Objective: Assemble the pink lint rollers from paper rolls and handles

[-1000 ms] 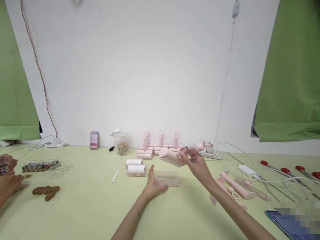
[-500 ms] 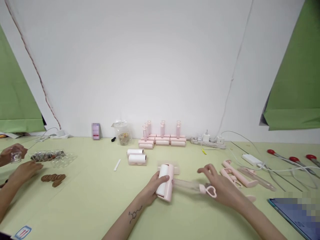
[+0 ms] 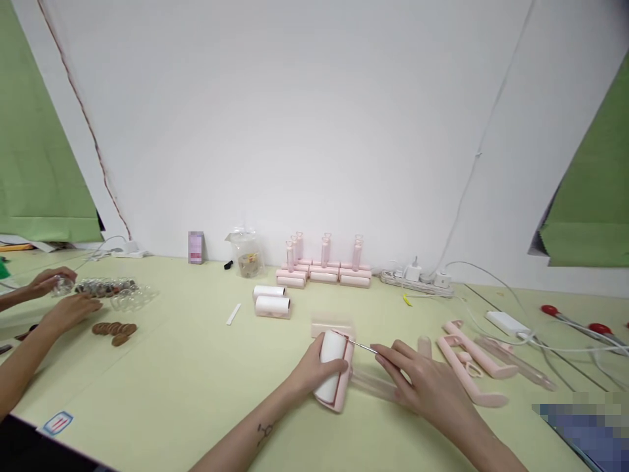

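Observation:
My left hand [image 3: 318, 368] is wrapped around a pink lint roller [image 3: 348, 357], thumb across its white sticky roll [image 3: 334, 351]. The roller is tilted, with its clear handle [image 3: 376, 383] pointing right beneath my right hand [image 3: 417, 377]. That hand is closed on a thin metal tool [image 3: 364, 347], whose tip meets the upper right edge of the pink casing. The tool's rear end is hidden in my palm, so its kind is unclear. Just behind the lint roller lies a clear pinkish cover [image 3: 324, 326].
White rolls [image 3: 272, 306] lie behind left; assembled lint rollers [image 3: 324, 272] line the wall. Pink casing parts [image 3: 466, 370], cables, red-ended tools [image 3: 599, 329] and a phone [image 3: 584, 436] are at right. At left, a co-worker's hands [image 3: 69, 311] are beside brown discs [image 3: 115, 329].
My right hand has moved in from beside the handle's heart-shaped end and now holds the thin metal tool against the lint roller. The lint roller has turned slightly. The view has shifted a little.

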Motion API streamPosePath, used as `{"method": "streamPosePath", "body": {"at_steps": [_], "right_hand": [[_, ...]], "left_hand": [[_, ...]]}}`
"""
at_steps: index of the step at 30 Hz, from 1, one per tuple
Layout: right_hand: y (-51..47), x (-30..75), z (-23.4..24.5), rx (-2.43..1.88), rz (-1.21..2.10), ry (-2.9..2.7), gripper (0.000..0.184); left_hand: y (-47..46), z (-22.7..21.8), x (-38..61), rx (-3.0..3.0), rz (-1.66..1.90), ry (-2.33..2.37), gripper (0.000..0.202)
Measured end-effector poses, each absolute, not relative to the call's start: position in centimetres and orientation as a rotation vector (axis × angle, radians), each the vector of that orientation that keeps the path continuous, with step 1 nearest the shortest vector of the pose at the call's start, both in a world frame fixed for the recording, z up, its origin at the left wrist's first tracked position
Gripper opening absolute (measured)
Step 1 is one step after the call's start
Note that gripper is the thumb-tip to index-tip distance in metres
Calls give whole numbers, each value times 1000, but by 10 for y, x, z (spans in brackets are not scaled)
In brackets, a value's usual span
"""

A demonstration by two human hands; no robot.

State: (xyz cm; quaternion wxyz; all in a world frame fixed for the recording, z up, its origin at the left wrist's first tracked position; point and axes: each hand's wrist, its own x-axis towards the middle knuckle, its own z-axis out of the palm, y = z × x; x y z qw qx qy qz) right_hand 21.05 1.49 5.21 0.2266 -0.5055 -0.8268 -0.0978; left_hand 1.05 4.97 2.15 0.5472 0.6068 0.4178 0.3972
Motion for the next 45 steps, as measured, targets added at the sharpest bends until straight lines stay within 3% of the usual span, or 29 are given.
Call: {"method": "streamPosePath", "body": {"at_steps": [10, 14, 19, 30, 37, 45], "right_hand": [[20, 192, 59, -1350, -634, -2416, 33], [23, 182, 47, -1485, -700, -2410, 49], [18, 177, 39, -1631, -573, -2376, 53], [13, 180, 35, -1845, -106, -2254, 40], [8, 190, 54, -1540, 208, -2073, 35], [8, 186, 44, -1415, 132, -2143, 37]], "left_hand": [[43, 25, 14, 1597, 992, 979, 35], [43, 18, 16, 1573, 1030, 1052, 33], [42, 12, 20, 1471, 1054, 1086, 37], [42, 18, 35, 1594, 1099, 1238, 32], [46, 38, 5, 1940, 892, 1609, 35], [40, 41, 8, 2083, 876, 1593, 28]]}}
